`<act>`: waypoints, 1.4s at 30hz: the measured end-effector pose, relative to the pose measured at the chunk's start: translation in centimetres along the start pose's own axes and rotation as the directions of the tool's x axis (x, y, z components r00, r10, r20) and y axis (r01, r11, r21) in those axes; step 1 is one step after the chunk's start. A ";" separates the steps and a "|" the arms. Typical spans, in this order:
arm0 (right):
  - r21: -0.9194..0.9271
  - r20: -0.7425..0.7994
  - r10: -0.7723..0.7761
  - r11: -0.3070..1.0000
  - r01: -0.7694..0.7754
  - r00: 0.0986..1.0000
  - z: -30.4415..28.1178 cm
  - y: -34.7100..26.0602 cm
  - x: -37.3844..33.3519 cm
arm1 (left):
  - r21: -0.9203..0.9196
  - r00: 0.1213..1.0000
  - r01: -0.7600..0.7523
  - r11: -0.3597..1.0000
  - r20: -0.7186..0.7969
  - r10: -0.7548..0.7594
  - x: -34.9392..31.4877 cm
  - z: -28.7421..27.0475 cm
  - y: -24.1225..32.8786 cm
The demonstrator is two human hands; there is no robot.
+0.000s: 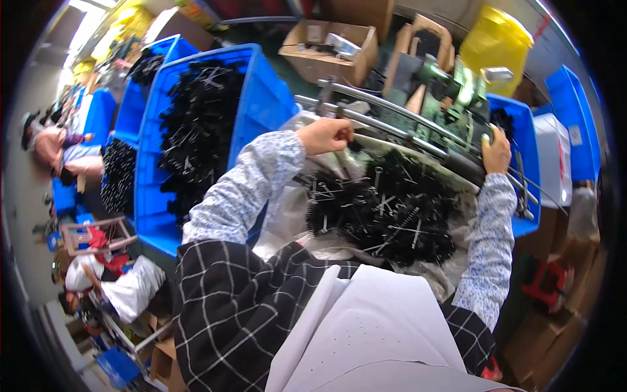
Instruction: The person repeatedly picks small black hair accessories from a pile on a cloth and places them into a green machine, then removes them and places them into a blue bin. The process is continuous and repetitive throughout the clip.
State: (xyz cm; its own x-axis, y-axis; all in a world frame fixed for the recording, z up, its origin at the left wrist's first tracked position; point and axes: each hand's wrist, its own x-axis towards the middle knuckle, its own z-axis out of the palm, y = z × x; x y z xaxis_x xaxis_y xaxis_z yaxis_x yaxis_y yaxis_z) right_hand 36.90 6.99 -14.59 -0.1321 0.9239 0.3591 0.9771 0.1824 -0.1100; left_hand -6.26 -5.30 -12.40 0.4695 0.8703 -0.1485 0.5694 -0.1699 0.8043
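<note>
Hands, where?

Left hand [325, 136] curled narrow beside the steel rods [392, 110]; can't tell if it holds anything. Right hand [498, 151] bent at the right end of the green machine [465, 89], grip unclear.

And the black bristly pieces [398, 212]?

Heaped near, between the forearms [491, 242].

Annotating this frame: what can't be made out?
In the head view:
Left hand: any item pinched, hidden by its curled fingers.
Right hand: what its palm meets, hidden by the hand itself.
Black parts in front: single pieces, too small, overlapping.
Large blue bin: its bottom, covered by its contents.
</note>
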 end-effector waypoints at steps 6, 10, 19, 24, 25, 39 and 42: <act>-0.028 -0.011 -0.032 0.999 0.032 0.999 0.7 -3.4 0.8 | 0.092 0.996 0.063 0.994 0.053 -0.068 0.1 0.9 -0.8; -0.024 0.057 -0.005 1.000 0.006 0.998 -0.4 -8.5 1.4 | 0.189 0.987 0.044 0.981 0.143 -0.072 0.5 1.9 -2.9; -0.115 0.045 0.016 0.993 -0.011 0.999 -0.6 -4.6 0.7 | 0.275 0.970 0.103 0.956 0.187 -0.159 0.2 1.7 -0.8; 0.022 0.128 0.008 1.000 -0.011 0.992 0.4 2.7 0.6 | 0.369 0.979 0.103 0.924 0.128 -0.160 -2.2 -0.5 0.9; 0.074 0.136 -0.027 0.997 0.017 0.990 0.8 4.0 0.9 | 0.371 0.984 0.098 0.923 0.101 -0.145 -2.8 -1.1 1.2; -0.038 -0.033 0.074 0.996 -0.075 0.997 -8.0 11.3 0.9 | 0.308 0.966 -0.246 0.919 -0.002 0.259 0.3 -2.0 9.9; 0.519 0.142 -0.196 0.849 0.095 0.970 -12.0 -5.9 -1.6 | 0.390 0.946 -0.285 0.876 -0.032 0.322 2.8 1.2 11.4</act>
State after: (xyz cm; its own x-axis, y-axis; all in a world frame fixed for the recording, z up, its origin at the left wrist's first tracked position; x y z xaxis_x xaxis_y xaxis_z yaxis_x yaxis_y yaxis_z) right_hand 33.32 0.35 -3.41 -0.3433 0.9085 0.2383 0.7307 0.4177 -0.5400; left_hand 2.34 -5.31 -4.31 0.6063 0.7834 0.1366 0.6279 -0.5770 0.5223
